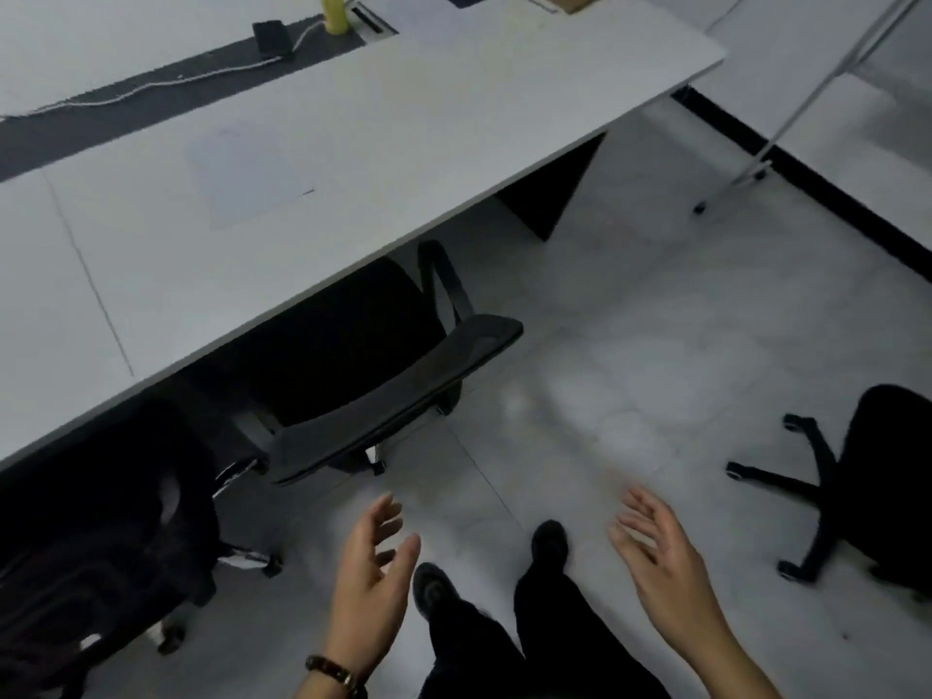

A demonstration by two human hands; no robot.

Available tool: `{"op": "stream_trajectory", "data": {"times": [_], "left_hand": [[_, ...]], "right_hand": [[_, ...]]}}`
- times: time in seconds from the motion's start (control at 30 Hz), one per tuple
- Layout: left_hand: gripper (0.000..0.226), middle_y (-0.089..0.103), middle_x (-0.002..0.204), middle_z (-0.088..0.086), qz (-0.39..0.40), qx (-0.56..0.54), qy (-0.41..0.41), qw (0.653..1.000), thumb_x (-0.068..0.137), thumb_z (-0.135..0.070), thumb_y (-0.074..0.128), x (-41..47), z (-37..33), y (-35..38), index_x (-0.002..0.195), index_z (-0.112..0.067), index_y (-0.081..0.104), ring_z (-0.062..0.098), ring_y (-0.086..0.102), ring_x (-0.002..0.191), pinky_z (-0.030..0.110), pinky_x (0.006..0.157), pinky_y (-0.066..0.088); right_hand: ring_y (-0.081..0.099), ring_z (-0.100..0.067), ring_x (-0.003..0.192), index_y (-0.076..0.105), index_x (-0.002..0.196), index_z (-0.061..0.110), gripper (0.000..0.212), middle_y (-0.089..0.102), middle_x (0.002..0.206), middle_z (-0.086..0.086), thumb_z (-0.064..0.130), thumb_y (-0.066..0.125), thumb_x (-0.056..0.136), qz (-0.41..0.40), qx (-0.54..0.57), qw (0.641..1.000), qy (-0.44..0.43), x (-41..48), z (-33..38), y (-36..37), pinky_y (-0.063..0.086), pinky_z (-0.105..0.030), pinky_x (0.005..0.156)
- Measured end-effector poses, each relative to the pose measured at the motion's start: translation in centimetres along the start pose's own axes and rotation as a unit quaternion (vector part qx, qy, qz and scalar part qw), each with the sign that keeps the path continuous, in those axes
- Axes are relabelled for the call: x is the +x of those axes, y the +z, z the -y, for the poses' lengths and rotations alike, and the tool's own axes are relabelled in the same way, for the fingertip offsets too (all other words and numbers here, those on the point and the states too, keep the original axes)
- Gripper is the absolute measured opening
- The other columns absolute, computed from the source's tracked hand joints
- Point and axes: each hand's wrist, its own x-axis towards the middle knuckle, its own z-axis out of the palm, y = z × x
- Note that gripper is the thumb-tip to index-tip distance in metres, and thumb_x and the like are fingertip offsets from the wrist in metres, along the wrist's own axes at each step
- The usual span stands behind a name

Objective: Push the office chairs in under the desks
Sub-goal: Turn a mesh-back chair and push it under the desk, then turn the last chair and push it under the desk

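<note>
Head view: hovering low over the pale tiled floor (pixel 655 295), the bare left hand (pixel 370 582) at 6 o'clock, fingers spread loosely and holding nothing, a dark beaded bracelet (pixel 335 671) circling its wrist. Hanging at 5 o'clock, the bare right hand (pixel 660 562), fingers likewise spread, palm turned inward, touching nothing. Sitting near the centre, the black mesh-backed office chair (pixel 383 396), seat tucked beneath the long white desk (pixel 252 194), backrest just beside the desk edge and well apart from both hands. Standing at 8 o'clock, a second black office chair (pixel 101 547), partly under the same desk. Resting at 4 o'clock, a third black chair with a star-shaped wheeled base (pixel 817 502), out on the open floor, away from any desk. Lying at 12 o'clock on the desktop, a yellow cylinder (pixel 334 12) and a white cable (pixel 151 90).
</note>
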Motion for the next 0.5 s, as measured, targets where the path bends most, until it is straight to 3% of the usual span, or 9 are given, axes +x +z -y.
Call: {"op": "stream_trajectory", "data": {"times": [0.13,0.27,0.43,0.5], "left_hand": [[0.048,0.054,0.127,-0.011,0.085,0.045,0.078,0.992,0.093,-0.016,0.059,0.8,-4.1,3.7,0.137,-0.025,0.044,0.0,0.052,0.116,0.015,0.087,0.042],[0.043,0.059,0.121,-0.007,0.123,0.059,0.164,0.977,0.093,-0.019,0.06,-0.4,-9.1,9.5,0.133,-0.027,0.047,0.005,0.059,0.109,0.017,0.084,0.046],[0.037,0.062,0.117,-0.006,0.177,0.06,0.238,0.953,0.094,-0.019,0.059,-6.9,-12.5,20.4,0.13,-0.02,0.05,-0.001,0.059,0.105,0.01,0.081,0.046],[0.035,0.062,0.118,-0.005,0.199,0.055,0.239,0.949,0.094,-0.018,0.059,-10.6,-12.5,25.5,0.128,-0.023,0.051,0.0,0.059,0.107,0.016,0.084,0.046]], "right_hand": [[0.054,0.011,0.116,0.047,0.137,0.035,0.046,0.055,0.133,0.023,0.024,0.063,0.095,-0.116,0.038,0.992,-0.021,-3.8,-0.7,-5.5,0.042,-0.013,0.089],[0.051,0.011,0.118,0.049,0.139,0.03,0.045,0.053,0.134,0.024,0.03,0.061,0.096,-0.213,0.049,0.974,-0.063,-7.4,-1.5,-11.6,0.041,-0.012,0.09],[0.053,0.005,0.119,0.051,0.138,0.03,0.046,0.056,0.132,0.019,0.035,0.062,0.093,-0.276,0.076,0.956,-0.069,-12.4,-8.0,-20.2,0.044,-0.02,0.096],[0.054,0.004,0.118,0.05,0.138,0.033,0.048,0.057,0.13,0.014,0.038,0.062,0.092,-0.292,0.084,0.952,-0.045,-14.7,-12.1,-23.8,0.045,-0.022,0.098]]}}
